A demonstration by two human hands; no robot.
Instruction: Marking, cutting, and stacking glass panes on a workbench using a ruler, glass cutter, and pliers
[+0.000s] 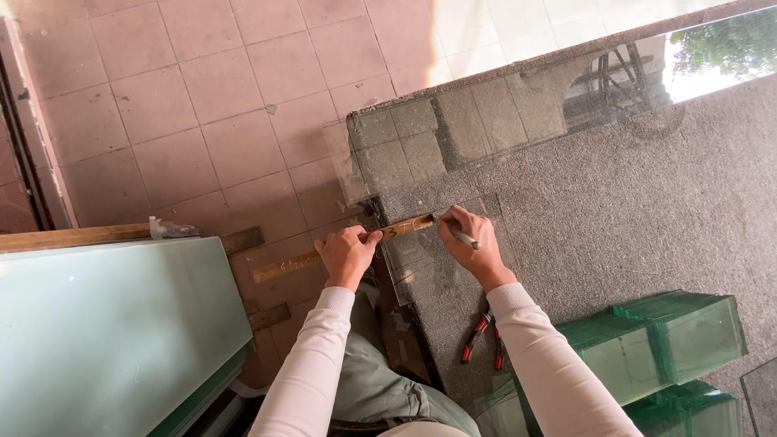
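Note:
My left hand (348, 252) presses down on a long wooden straightedge (283, 265) that lies across a small clear glass pane (417, 263) at the near edge of a grey carpeted table (631, 202). In my right hand (468, 243) I grip a thin glass cutter (463, 236), its tip set against the straightedge over the pane. The stick's left end juts out past the table, over the tiled floor.
A large glass sheet (486, 113) lies along the table's far side. Red-handled pliers (483, 336) rest by my right forearm. Stacks of cut green-edged glass (672, 340) sit at the right. A pale green glass slab (113, 332) stands at the left over pink floor tiles (186, 105).

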